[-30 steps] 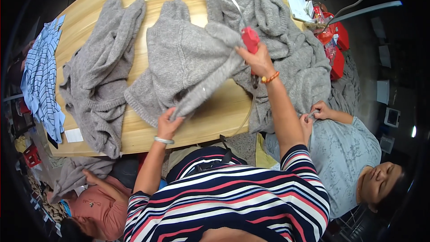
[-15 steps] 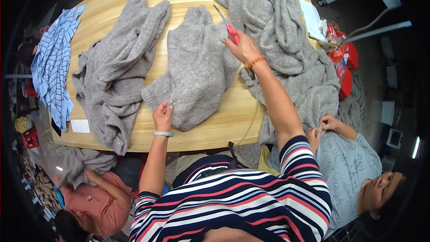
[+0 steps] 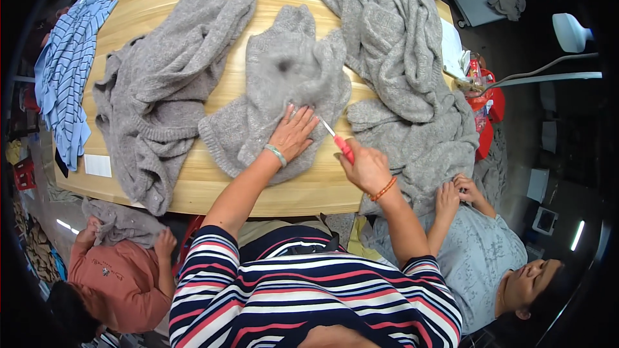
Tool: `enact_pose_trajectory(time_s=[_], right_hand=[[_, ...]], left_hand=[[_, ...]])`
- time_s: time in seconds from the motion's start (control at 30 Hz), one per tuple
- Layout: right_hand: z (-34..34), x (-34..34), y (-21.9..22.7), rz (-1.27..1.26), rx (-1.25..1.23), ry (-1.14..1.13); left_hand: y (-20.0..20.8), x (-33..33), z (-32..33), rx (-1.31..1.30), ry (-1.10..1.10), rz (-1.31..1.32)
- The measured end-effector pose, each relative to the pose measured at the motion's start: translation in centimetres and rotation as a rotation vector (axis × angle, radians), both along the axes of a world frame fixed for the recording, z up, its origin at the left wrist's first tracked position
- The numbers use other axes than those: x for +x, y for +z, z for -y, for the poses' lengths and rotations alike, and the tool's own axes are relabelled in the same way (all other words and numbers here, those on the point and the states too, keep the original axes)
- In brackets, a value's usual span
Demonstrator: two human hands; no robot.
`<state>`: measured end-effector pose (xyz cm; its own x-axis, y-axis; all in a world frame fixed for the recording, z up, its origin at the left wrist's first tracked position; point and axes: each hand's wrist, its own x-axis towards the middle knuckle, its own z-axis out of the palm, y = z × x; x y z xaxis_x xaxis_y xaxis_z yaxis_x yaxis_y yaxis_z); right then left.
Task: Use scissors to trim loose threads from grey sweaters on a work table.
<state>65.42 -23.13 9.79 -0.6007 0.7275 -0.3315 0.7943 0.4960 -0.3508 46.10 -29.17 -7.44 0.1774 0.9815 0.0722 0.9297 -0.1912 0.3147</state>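
The gray knit (image 3: 276,93) looks soft, light and floppy, probably best held by its ribbed edge (image 3: 215,145), left hand (image 3: 293,134) spread flat on it, right hand (image 3: 369,167) gripping a red-handled tool (image 3: 343,145).

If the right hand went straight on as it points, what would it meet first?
Probably the grey garment under the left hand, which lies close beside the tip of the red-handled tool; depth is unclear.
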Motion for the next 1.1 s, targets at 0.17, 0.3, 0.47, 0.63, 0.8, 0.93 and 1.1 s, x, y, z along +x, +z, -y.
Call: enact_pose_trajectory(time_s=[0.17,0.3,0.47,0.63,0.8,0.93,1.1], right_hand=[[1.1,-0.4,-0.7,0.084,-0.056,0.107],[0.4,-2.2,-1.5,0.021,-0.017,0.074],[1.0,-3.7,-1.8,0.043,-0.084,0.227],[2.3,-4.1,-1.7,0.022,-0.182,0.328],[2.4,-4.1,-1.3,0.081,-0.179,0.382],[2.5,-4.4,-1.3,0.117,-0.216,0.403],[2.6,-3.5,-1.4,-0.046,-0.180,0.245]], left_hand=[[-0.9,-1.1,0.5,0.024,0.025,0.101],[-0.8,-1.0,0.5,0.043,0.019,0.094],[-0.9,-1.4,0.6,-0.017,0.004,0.124],[-1.3,-1.8,0.9,0.018,-0.013,0.193],[-1.8,-2.0,0.9,0.014,-0.034,0.214],[-1.6,-1.9,0.9,0.022,-0.037,0.208],[0.0,-2.6,1.6,0.106,-0.021,0.416]])
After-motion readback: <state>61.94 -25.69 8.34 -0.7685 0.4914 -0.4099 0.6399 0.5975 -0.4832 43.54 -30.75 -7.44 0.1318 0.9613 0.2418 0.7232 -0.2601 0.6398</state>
